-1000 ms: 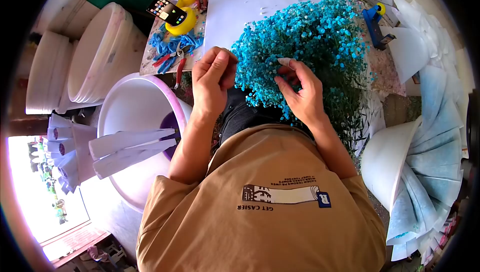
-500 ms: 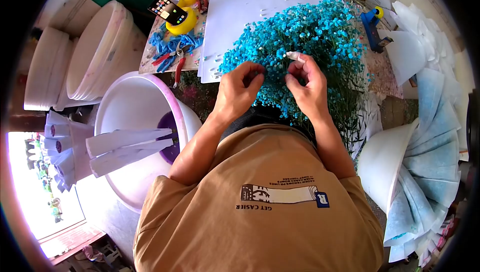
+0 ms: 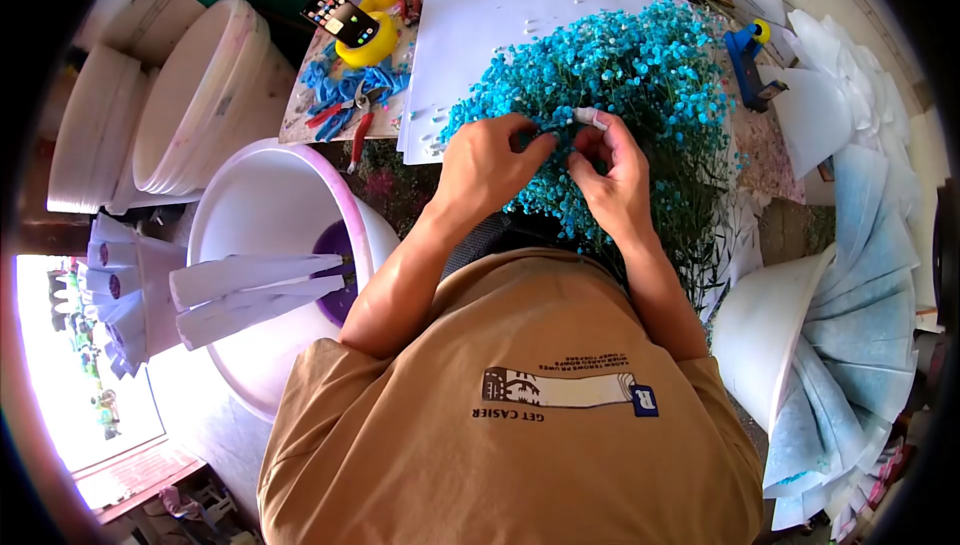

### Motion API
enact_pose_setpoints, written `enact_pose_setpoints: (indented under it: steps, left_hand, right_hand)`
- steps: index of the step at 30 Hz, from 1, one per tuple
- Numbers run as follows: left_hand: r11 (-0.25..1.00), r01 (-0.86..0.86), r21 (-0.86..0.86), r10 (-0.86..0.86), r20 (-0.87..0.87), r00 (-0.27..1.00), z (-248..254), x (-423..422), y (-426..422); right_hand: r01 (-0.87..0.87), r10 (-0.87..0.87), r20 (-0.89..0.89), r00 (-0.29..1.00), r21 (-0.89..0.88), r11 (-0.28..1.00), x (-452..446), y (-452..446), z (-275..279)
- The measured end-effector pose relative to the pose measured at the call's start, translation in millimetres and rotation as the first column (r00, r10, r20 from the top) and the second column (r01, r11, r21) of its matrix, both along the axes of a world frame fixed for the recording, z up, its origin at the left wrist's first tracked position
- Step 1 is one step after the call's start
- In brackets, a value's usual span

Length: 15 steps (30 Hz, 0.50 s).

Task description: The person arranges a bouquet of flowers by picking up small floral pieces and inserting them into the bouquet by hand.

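Note:
A large bunch of small blue flowers (image 3: pixel 620 65) lies over the table's near edge, its green stems hanging down at the right. My left hand (image 3: pixel 490 167) is at the bunch's near left side, thumb and forefinger pinched together at the blossoms. Whatever is between those fingertips is too small to make out. My right hand (image 3: pixel 612 173) is just to the right, with a white wrap on its forefinger and the fingers curled in a loose pinch among the flowers. A white sheet (image 3: pixel 460 35) lies under the bunch.
Pruning shears (image 3: pixel 360 125), blue strips (image 3: pixel 320 85) and a phone (image 3: pixel 342 17) on a yellow roll are at the table's left. A blue tape dispenser (image 3: pixel 745 65) is at its right. Large white tubs (image 3: pixel 230 195) stand left; another tub (image 3: pixel 765 335) with wrapped bundles stands right.
My left hand has moved right and down from the bunch's upper left edge to beside my right hand. My right hand has stayed near the same place, its fingers curling in more.

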<state>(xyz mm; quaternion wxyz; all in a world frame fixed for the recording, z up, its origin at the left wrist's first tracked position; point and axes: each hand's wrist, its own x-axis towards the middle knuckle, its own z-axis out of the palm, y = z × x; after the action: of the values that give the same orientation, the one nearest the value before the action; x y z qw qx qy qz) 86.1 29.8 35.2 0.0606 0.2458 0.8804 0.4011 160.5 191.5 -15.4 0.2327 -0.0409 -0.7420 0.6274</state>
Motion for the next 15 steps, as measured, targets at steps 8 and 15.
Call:
enact_pose_setpoints:
  steps: [8, 15]
  left_hand:
    - [0.99, 0.013, 0.142, -0.024, 0.076, 0.997, -16, -9, -4]
    - [0.844, -0.13, 0.521, 0.047, 0.169, 0.984, -24, -5, -21]
  right_hand:
    - [0.006, -0.005, -0.008, 1.0, 0.016, 1.0, -1, 0, -1]
    - [-0.003, 0.004, -0.033, 0.999, 0.032, 0.999, 0, -5, 1]
